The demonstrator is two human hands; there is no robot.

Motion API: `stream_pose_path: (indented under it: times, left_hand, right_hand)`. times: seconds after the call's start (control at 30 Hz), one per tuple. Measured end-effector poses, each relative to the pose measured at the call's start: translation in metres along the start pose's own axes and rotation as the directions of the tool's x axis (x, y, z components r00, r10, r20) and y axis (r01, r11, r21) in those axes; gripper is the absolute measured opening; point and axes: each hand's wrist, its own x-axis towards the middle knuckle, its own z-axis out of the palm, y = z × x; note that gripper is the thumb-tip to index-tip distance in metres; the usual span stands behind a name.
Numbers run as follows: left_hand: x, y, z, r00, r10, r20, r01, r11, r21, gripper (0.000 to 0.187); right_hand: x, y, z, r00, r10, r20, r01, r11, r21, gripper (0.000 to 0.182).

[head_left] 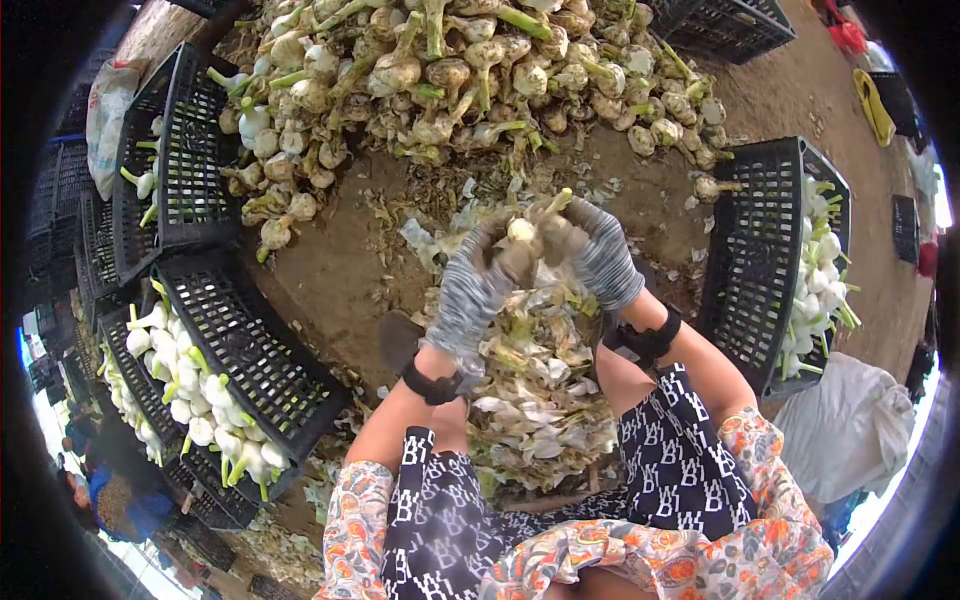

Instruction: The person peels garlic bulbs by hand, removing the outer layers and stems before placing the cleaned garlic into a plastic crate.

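Observation:
In front of my knees, both hands meet at a garlic bulb (522, 231), its pale round end on the left and a short cut stem pointing up on the right. My left hand (468, 285), in a grey striped glove with dirty fingertips, is closed around the bulb's left side. My right hand (603, 252), gloved alike, grips near the stem; its fingers are smeared by motion. Beneath my hands, a heap of loose garlic skins (540, 400) lies between my legs. Beyond them rises a large pile of unpeeled, soil-stained garlic (450, 75) with stems.
Black plastic crates of whiter garlic stand at the left (250, 350) and right (755, 260). Another crate (195, 150) sits at the upper left. A white sack (845, 425) lies at the lower right. Scraps of skin litter the brown ground (310, 270). People are at the far left.

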Motion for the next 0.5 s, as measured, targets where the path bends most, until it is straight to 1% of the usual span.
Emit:
stream_pose_path:
  times: [0.1, 0.13, 0.23, 0.27, 0.37, 0.43, 0.47, 0.5]
  left_hand:
    - [-0.009, 0.009, 0.010, 0.979, 0.203, 0.010, -0.203, 0.971, 0.124, 0.049]
    - [-0.009, 0.010, 0.008, 0.985, 0.169, 0.012, -0.170, 0.979, 0.112, 0.054]
    - [-0.011, 0.013, 0.010, 0.979, 0.203, 0.013, -0.202, 0.964, 0.174, 0.055]
    - [-0.011, 0.012, 0.010, 0.981, 0.193, 0.002, -0.192, 0.970, 0.148, 0.055]
    - [-0.010, 0.006, 0.007, 0.985, 0.174, -0.019, -0.172, 0.981, 0.088, 0.055]
    - [-0.010, 0.002, 0.004, 0.984, 0.174, -0.022, -0.172, 0.982, 0.072, 0.055]
    - [-0.009, 0.002, 0.004, 0.989, 0.147, -0.029, -0.146, 0.988, 0.048, 0.056]
    - [-0.009, 0.003, 0.003, 0.992, 0.120, -0.035, -0.119, 0.993, 0.024, 0.056]
  right_hand:
    - [-0.001, -0.005, -0.004, 0.997, 0.077, -0.028, -0.078, 0.996, -0.038, 0.024]
    - [-0.002, -0.006, -0.004, 0.998, 0.060, -0.020, -0.061, 0.997, -0.046, 0.026]
    - [0.000, -0.004, 0.001, 0.998, 0.042, 0.046, -0.045, 0.997, 0.055, 0.027]
    - [-0.001, -0.013, 0.005, 0.996, 0.084, 0.019, -0.084, 0.996, 0.015, 0.025]
    - [0.002, -0.013, 0.000, 0.991, 0.129, 0.047, -0.129, 0.992, 0.000, 0.022]
    - [0.003, -0.010, -0.003, 0.992, 0.109, 0.060, -0.111, 0.994, 0.022, 0.019]
    - [0.003, -0.007, -0.004, 0.993, 0.100, 0.065, -0.102, 0.994, 0.033, 0.018]
    - [0.004, -0.005, -0.006, 0.993, 0.098, 0.071, -0.099, 0.995, 0.005, 0.018]
